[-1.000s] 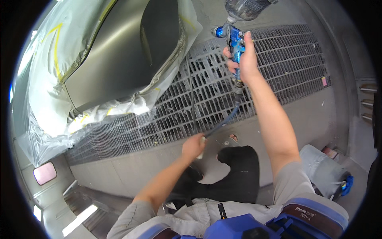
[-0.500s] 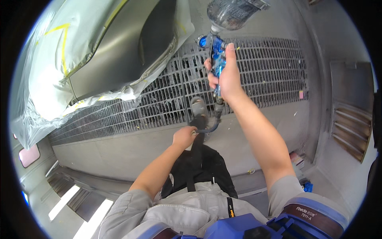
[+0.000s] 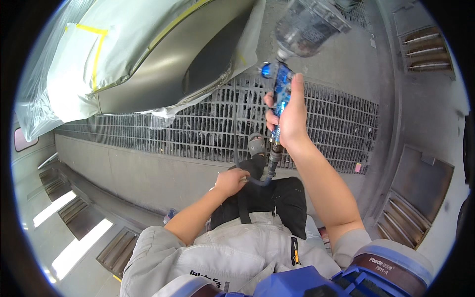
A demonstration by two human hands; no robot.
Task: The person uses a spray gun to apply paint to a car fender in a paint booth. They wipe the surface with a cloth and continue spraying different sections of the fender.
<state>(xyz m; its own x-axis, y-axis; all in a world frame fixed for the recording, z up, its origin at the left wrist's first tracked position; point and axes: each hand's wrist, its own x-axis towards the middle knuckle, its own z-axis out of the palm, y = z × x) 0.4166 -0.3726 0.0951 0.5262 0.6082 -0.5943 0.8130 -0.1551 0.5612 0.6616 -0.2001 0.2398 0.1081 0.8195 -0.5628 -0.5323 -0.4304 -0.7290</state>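
Note:
In the head view, my right hand [image 3: 293, 119] is closed round the handle of a blue spray gun [image 3: 281, 81], thumb up along its side. A clear, paint-streaked cup [image 3: 307, 29] is fixed at the gun's far end. From the handle's base, a dark air hose [image 3: 267, 174] curves down to my left hand [image 3: 230, 182], whose fingers are wrapped round it at waist height. Ahead and to the left is a dark grey car body panel [image 3: 158, 81], bordered by masking film [image 3: 69, 94] and yellow tape [image 3: 100, 54]. The gun is apart from the panel, to its right.
A metal floor grate [image 3: 326, 119] runs across beneath the gun, and my sandalled foot [image 3: 256, 144] stands on it. Louvred wall panels [image 3: 408, 218] are at the right. Blue respirator parts [image 3: 307, 284] fill the lower edge.
My view has shifted, with the car panel and grate appearing lower or further right. The gun and both hands sit slightly lower in view, grips unchanged. One foot has moved on the grate.

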